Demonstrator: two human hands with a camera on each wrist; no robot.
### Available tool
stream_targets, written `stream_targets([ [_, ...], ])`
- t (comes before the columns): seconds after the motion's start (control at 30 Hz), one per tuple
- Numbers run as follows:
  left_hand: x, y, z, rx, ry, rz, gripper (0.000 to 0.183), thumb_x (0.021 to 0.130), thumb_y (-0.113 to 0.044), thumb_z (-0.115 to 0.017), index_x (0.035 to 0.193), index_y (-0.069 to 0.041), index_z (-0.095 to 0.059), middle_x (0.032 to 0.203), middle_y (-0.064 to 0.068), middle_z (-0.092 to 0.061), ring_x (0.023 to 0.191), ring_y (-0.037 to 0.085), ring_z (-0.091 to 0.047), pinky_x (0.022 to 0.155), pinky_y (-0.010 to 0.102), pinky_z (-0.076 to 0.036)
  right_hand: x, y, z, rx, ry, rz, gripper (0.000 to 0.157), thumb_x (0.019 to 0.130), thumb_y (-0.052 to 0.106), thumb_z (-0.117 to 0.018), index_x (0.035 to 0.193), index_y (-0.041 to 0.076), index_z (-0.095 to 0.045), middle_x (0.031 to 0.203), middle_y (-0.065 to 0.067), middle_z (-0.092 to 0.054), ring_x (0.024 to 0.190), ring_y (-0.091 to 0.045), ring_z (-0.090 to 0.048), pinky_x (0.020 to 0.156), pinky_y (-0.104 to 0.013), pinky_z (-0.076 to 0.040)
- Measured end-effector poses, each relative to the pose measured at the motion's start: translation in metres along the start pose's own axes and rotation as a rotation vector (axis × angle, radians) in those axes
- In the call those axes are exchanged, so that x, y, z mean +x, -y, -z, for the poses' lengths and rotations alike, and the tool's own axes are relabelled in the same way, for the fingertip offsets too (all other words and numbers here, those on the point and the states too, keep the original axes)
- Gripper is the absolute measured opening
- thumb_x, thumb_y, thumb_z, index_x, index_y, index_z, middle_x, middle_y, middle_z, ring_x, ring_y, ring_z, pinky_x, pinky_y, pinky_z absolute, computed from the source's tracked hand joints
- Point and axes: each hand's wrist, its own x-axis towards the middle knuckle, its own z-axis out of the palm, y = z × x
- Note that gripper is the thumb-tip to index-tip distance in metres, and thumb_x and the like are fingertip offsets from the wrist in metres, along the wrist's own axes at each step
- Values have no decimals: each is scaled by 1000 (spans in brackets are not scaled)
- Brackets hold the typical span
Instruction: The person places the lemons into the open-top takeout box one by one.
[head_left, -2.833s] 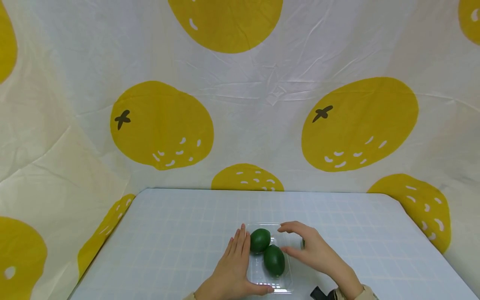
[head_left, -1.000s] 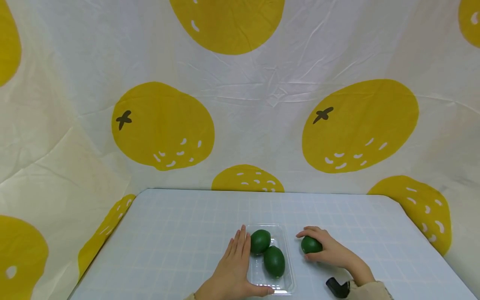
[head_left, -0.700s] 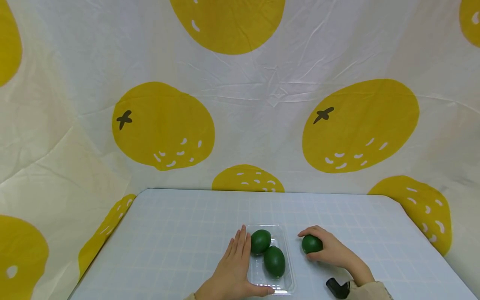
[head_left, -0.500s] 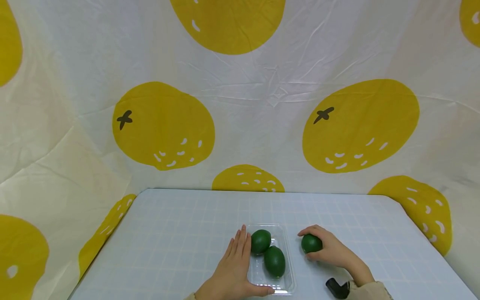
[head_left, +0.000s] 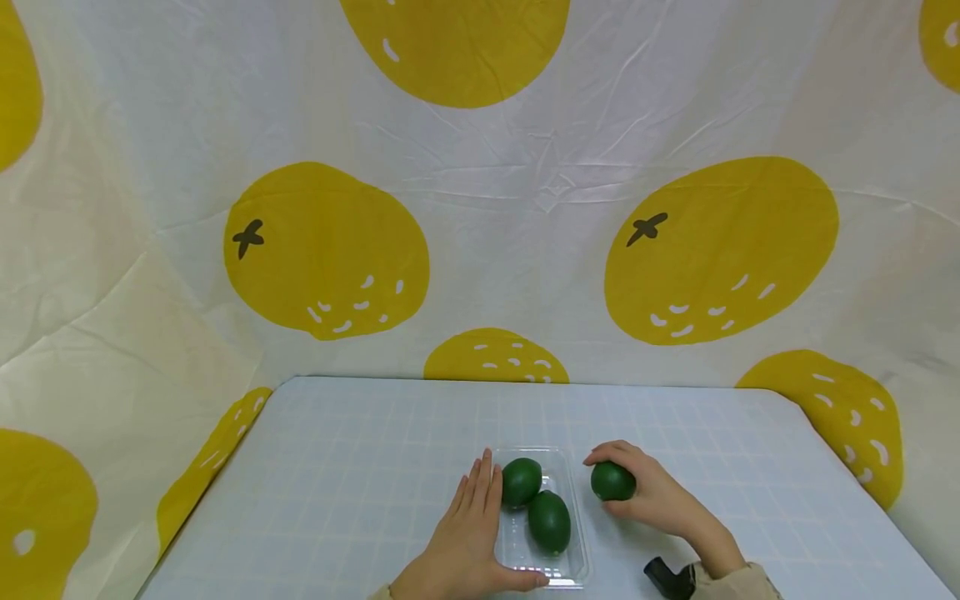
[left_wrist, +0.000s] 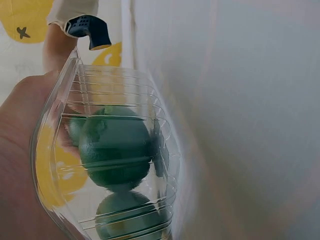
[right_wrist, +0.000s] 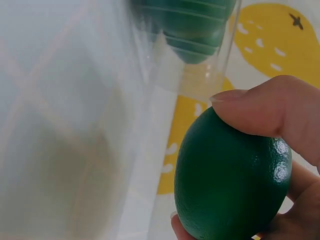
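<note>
My right hand (head_left: 651,492) grips a dark green lime (head_left: 612,481) between thumb and fingers, just right of the clear plastic container (head_left: 579,533). In the right wrist view the held lime (right_wrist: 227,180) fills the lower right, with a textured, glossy peel. Two more limes lie in the container: one toward the back (head_left: 521,482), the other nearer the front (head_left: 550,523). My left hand (head_left: 467,525) rests along the container's left side with fingers straight, its thumb stretched along the front edge. Seen through the container's wall in the left wrist view, the limes (left_wrist: 115,147) appear one behind another.
A pale blue checked cloth covers the table (head_left: 360,467). Behind it hangs a white curtain (head_left: 517,250) printed with big yellow fruit. A black wrist camera (head_left: 669,577) sits at the right sleeve, close over the table.
My right hand moved right from above the container to the third lime and gripped it. Since half a second ago, hand and lime have shifted slightly left and back. The left hand stayed put.
</note>
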Motion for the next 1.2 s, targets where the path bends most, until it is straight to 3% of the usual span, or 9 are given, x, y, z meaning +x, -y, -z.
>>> stream_targets([
  [0.43, 0, -3, 3, -19, -16, -15, 135, 66, -95, -46, 157, 0, -16, 165, 15, 10, 151, 34, -3, 118, 52, -20, 4, 29, 0, 13, 8, 66, 48, 75, 8, -82, 119, 18, -64, 126, -4, -57, 108, -27, -57, 82, -32, -53],
  [0.6, 1, -3, 3, -29, 0, -3, 135, 66, -96, -47, 158, -2, -16, 165, 16, 10, 151, 34, -3, 118, 52, -20, 5, 37, -4, 16, 1, 76, 54, 74, 3, -81, 119, 27, -63, 129, -5, -55, 111, -25, -55, 84, -31, -54],
  [0.77, 1, -3, 2, -31, 12, 4, 136, 65, -95, -49, 158, -1, -15, 165, 15, 11, 151, 35, -2, 118, 53, -20, 6, 53, -13, 29, 6, 152, 59, 72, 3, -81, 121, 31, -62, 132, 2, -52, 115, -22, -53, 87, -32, -53],
  [1.0, 0, -1, 1, -51, 14, -16, 136, 67, -94, -49, 157, 1, -12, 164, 11, 17, 151, 36, -1, 118, 53, -18, 9, 76, -27, 68, 25, 271, 61, 74, 3, -80, 124, 32, -59, 134, -5, -52, 121, -23, -51, 92, -34, -51],
  [1.2, 0, 2, 0, -80, 1, -40, 134, 70, -90, -52, 158, 1, -7, 163, 13, 17, 151, 37, 0, 117, 56, -19, 15, 94, -42, 153, 110, 308, 61, 76, 0, -78, 127, 29, -59, 139, -4, -48, 126, -26, -46, 87, -30, -52],
])
